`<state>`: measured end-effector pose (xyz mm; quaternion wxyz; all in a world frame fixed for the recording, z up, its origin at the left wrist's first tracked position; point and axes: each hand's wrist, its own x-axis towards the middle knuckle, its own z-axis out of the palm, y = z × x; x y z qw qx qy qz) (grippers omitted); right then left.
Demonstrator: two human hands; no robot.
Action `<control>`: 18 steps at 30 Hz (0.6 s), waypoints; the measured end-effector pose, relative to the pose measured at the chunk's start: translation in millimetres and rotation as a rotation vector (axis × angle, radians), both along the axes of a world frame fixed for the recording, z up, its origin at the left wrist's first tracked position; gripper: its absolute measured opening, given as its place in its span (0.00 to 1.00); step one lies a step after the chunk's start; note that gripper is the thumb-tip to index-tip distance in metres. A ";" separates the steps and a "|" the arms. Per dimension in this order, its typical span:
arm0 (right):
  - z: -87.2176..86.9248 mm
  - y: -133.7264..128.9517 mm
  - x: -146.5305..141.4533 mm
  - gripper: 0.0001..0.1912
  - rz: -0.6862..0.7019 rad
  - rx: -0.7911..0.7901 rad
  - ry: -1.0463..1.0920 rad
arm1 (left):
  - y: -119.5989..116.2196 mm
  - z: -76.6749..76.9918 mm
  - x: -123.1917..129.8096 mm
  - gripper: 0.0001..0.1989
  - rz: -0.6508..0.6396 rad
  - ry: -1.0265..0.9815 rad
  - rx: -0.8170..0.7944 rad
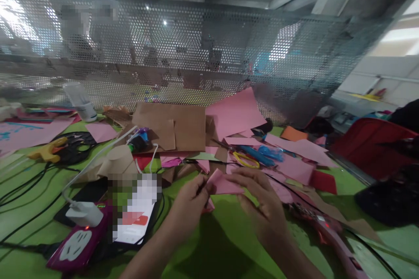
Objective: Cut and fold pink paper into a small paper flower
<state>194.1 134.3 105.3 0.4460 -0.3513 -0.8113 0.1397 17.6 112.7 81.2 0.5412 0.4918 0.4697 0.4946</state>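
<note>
Near the middle of the green table, my left hand (192, 200) is closed on a small folded piece of pink paper (225, 185), pinching its left end. Another bit of pink shows just under those fingers. At the paper's right end is my right hand (258, 194), its fingers apart and slightly curved. Its index fingertip lies at the paper's upper edge, while the thumb is below; whether they press on it is hard to see. Behind the hands lie pink scraps and scissors with yellow handles (245, 160).
A pink glue gun (337, 237) with a cord lies at right. To the left are a purple power strip (77, 244), a white charger (85, 213) and a phone (139, 213). A cardboard box (190, 126), a white bottle (80, 101) and a perforated metal screen (183, 52) stand behind.
</note>
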 end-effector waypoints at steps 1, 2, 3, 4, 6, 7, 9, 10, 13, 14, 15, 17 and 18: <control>0.9 1.2 2.2 0.21 0.009 -0.084 0.069 | -0.3 -0.7 0.1 0.12 0.023 0.055 0.039; 1.6 2.3 3.8 0.19 0.014 -0.171 0.130 | -0.7 -1.1 0.3 0.11 0.039 0.115 0.080; 2.1 3.3 4.8 0.17 0.015 -0.255 0.180 | -1.1 -1.1 0.5 0.10 0.047 0.178 0.119; 2.1 4.2 5.0 0.15 0.017 -0.339 0.215 | -1.5 -0.9 0.7 0.10 0.047 0.247 0.155; 1.3 5.4 3.5 0.14 0.020 -0.482 0.261 | -2.5 -0.5 1.1 0.10 0.037 0.383 0.217; 0.6 5.8 2.0 0.15 0.021 -0.538 0.268 | -3.0 -0.5 1.3 0.10 0.032 0.443 0.245; -0.6 6.0 -1.3 0.15 0.013 -0.610 0.264 | -4.3 -0.8 1.7 0.09 0.022 0.520 0.289; -0.9 6.0 -2.7 0.14 0.009 -0.631 0.260 | -4.9 -1.1 1.9 0.09 0.018 0.534 0.305; -0.2 5.9 -4.4 0.11 0.006 -0.638 0.251 | -6.1 -0.9 2.0 0.09 -0.004 0.512 0.316; 0.4 6.0 -4.1 0.11 0.000 -0.621 0.249 | -6.2 -0.2 1.7 0.10 -0.010 0.495 0.300; 1.1 6.1 -3.5 0.10 -0.013 -0.599 0.242 | -6.2 0.9 1.3 0.12 -0.016 0.478 0.279; 2.3 6.7 -2.3 0.09 -0.046 -0.562 0.230 | -6.0 3.6 -0.1 0.14 -0.031 0.454 0.231; 2.8 7.0 -1.9 0.08 -0.058 -0.554 0.228 | -5.8 4.9 -0.8 0.15 -0.034 0.449 0.214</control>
